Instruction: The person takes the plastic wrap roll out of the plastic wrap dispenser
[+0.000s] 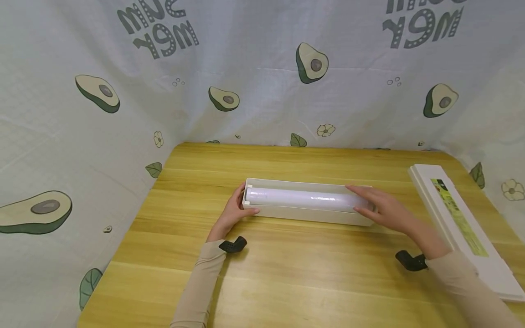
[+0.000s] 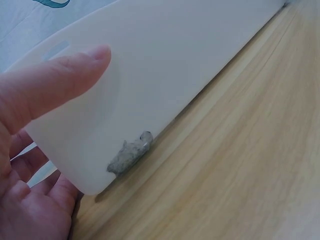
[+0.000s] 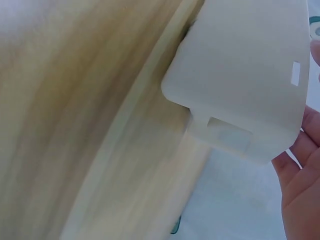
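Because the long white tray point(image 1: 307, 214) sits lengthwise mid-bench point(image 1: 287, 273) with the film roll point(image 1: 303, 199) lying loose in it, the head view suggests a risk: if one end were lifted or pushed harder than the other, the roll could slide out or the tray could skew. The left hand point(image 1: 234, 210) wraps its fingers round the tray's left end; the right hand point(image 1: 379, 207) lies with straight fingers over the right end and roll. A white lid point(image 1: 463, 228) lies apart at the bench's right edge; its green label is too small to read. The avocado-print cloth point(image 1: 82, 136) behind carries mirrored lettering, not clearly legible.

From the left wrist, the thumb point(image 2: 55, 75) presses the tray's wall point(image 2: 165, 75); a grey smudge point(image 2: 130, 152) clings to its lower edge, and a smooth wall could slip.

From the right wrist, only fingertips point(image 3: 300, 170) touch the tray's corner point(image 3: 240, 80), a thin hold.
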Demonstrator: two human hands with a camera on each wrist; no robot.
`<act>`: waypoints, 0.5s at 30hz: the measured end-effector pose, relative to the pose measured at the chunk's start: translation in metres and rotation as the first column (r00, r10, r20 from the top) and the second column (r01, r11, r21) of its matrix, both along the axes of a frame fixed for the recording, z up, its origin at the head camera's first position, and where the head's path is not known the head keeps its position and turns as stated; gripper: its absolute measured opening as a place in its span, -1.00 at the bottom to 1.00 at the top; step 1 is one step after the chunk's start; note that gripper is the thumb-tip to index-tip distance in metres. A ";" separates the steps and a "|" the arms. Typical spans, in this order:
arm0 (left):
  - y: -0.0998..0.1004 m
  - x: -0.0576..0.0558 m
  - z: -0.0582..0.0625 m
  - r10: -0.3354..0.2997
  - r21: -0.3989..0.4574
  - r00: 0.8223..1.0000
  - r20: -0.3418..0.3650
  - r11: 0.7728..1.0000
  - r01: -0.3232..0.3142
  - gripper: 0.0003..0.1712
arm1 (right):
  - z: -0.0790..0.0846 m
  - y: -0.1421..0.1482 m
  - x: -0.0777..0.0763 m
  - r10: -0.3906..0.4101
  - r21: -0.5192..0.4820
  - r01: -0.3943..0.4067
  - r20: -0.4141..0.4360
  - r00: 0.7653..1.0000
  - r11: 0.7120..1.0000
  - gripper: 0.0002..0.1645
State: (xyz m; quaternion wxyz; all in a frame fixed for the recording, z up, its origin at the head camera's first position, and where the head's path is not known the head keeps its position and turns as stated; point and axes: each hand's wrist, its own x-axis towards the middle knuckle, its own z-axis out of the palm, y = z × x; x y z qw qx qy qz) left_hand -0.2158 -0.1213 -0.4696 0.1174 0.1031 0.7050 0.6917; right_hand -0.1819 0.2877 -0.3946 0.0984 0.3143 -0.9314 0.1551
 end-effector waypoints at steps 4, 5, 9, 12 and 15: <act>0.000 -0.001 0.000 0.002 -0.007 1.000 0.002 1.000 -0.002 0.11 | 0.000 -0.002 -0.007 0.063 0.006 -0.063 0.007 0.998 0.998 -0.25; 0.000 -0.001 0.000 0.002 -0.005 1.000 0.002 1.000 -0.002 0.11 | 0.000 -0.002 -0.009 0.073 0.008 -0.073 0.012 0.997 0.997 -0.26; 0.000 -0.002 -0.001 0.002 -0.007 1.000 0.007 1.000 -0.002 0.11 | -0.001 -0.004 -0.014 0.099 0.005 -0.100 0.025 0.995 0.995 -0.27; -0.001 -0.002 -0.001 0.002 -0.013 1.000 0.012 1.000 -0.002 0.10 | -0.004 -0.005 -0.017 0.112 0.005 -0.112 0.015 0.994 0.994 -0.26; -0.001 -0.003 -0.002 0.002 -0.010 1.000 0.012 1.000 -0.002 0.10 | -0.006 -0.006 -0.022 0.137 -0.004 -0.136 0.005 0.991 0.991 -0.25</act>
